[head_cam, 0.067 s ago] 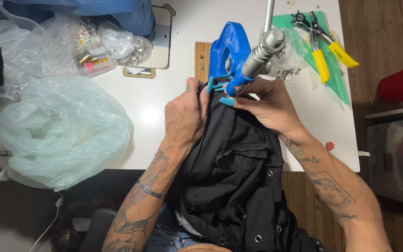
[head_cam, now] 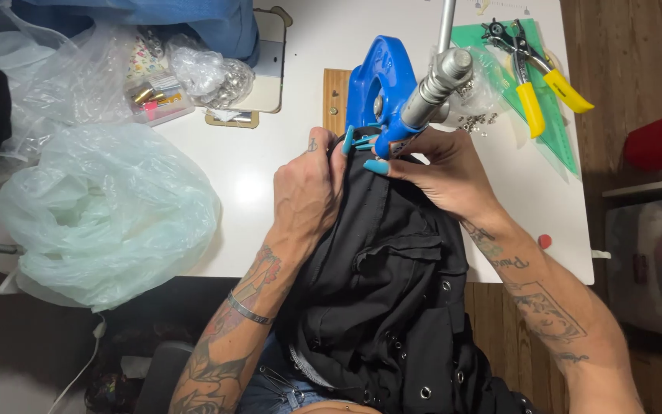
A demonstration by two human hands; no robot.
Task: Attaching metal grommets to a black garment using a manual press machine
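A black garment [head_cam: 392,291] with metal eyelets and a flap pocket lies from my lap up onto the white table [head_cam: 262,184]. Its top edge is tucked under the jaw of a blue hand press [head_cam: 381,84] with a steel handle [head_cam: 438,80]. My left hand [head_cam: 312,188] pinches the fabric edge at the left of the press jaw. My right hand [head_cam: 442,172] grips the same edge at the right, fingertips right below the press head. Both hands hold the cloth taut at the press.
A pale green plastic bag [head_cam: 105,211] fills the table's left. Clear bags with small metal parts [head_cam: 212,77] lie at the back. Yellow-handled punch pliers [head_cam: 530,65] rest on a green ruler [head_cam: 557,123] at the right. A wooden block [head_cam: 336,96] stands beside the press.
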